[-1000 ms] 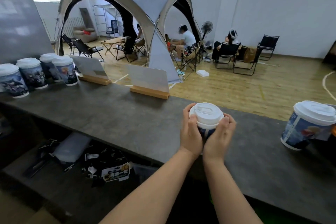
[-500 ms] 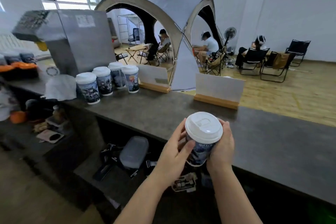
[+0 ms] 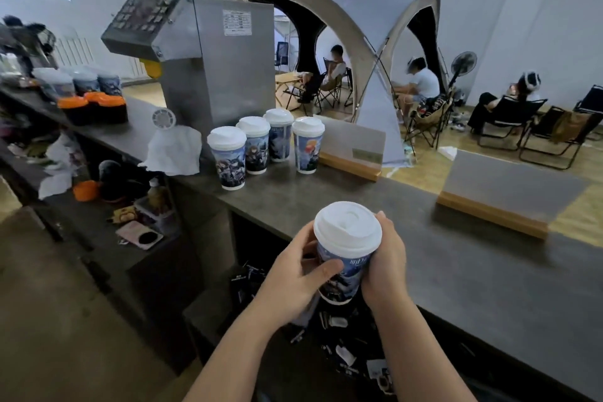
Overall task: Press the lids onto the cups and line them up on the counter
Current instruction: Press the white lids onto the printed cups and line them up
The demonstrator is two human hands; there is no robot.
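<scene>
The printed cup (image 3: pixel 342 274) is showing a blue illustrated wrap with a few pale characters near its upper right side, too blurred to read. A white lid (image 3: pixel 347 228) is sitting on top of it. The left hand (image 3: pixel 295 277) is wrapping around the cup's left side, thumb lying across the front of the print and fingers curling behind. The right hand (image 3: pixel 385 264) is clasping the right side, fingers curled around the wall just under the lid's rim. Both hands are gripping the cup and holding it in the air, in front of the near edge of the dark counter (image 3: pixel 456 271). Four lidded cups (image 3: pixel 266 147) with similar picture wraps are standing close together further left on the counter, just beside a steel machine (image 3: pixel 215 55) that is carrying a white sticker of unreadable small print. Two card signs in wooden bases (image 3: pixel 350 153) are standing along the counter's far edge
</scene>
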